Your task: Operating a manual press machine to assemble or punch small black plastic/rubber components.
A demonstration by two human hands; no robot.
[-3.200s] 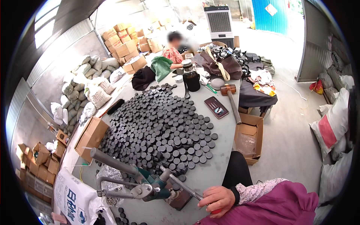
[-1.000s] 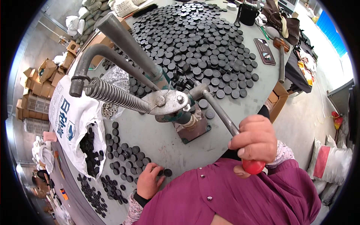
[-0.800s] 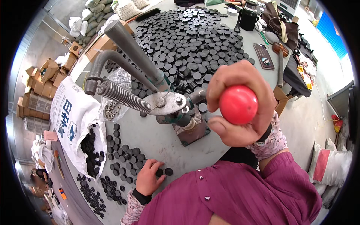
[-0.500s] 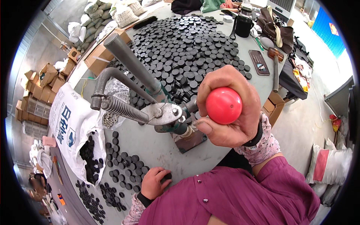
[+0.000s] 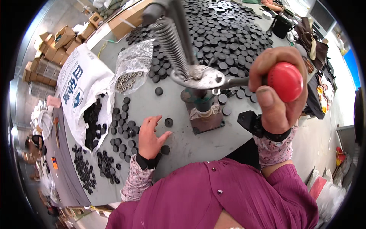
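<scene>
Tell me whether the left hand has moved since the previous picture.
Yes. The left hand has moved forward: its fingertips now reach level with the press base, where before they lay short of it.

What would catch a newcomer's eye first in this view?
Probably the bright red ball knob, gripped in the person's right hand at the right of the view. Next comes the broad spread of black discs on the far part of the grey table, behind the metal lever press with its coiled spring. Nearer, the open left hand is beside a loose black disc.
</scene>
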